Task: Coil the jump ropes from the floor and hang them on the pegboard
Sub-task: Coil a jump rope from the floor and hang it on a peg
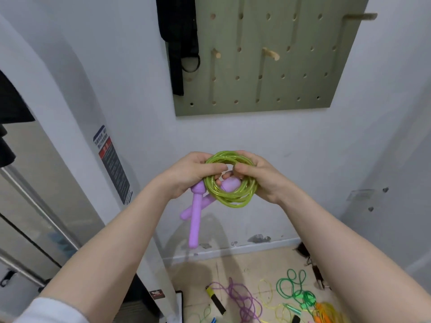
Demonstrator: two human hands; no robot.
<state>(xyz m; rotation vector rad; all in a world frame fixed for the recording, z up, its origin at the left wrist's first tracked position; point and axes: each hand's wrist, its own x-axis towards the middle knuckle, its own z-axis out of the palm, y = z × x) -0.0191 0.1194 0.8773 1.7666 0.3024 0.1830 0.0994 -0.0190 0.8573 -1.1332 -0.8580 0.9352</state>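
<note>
Left hand (pixel 191 176) and right hand (pixel 258 176) gripping coiled green jump rope (pixel 229 194) to stop unwinding, purple handles (pixel 194 220) dangling, below pegboard (pixel 303 78) on far wall.

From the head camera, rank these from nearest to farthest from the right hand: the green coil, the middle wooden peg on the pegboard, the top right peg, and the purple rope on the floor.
1. Green coil: gripped in the right hand.
2. Middle wooden peg: on the pegboard, straight above.
3. Purple rope: down on the floor; too close to the middle peg to rank surely.
4. Top right peg: upper right corner of the board.
</note>
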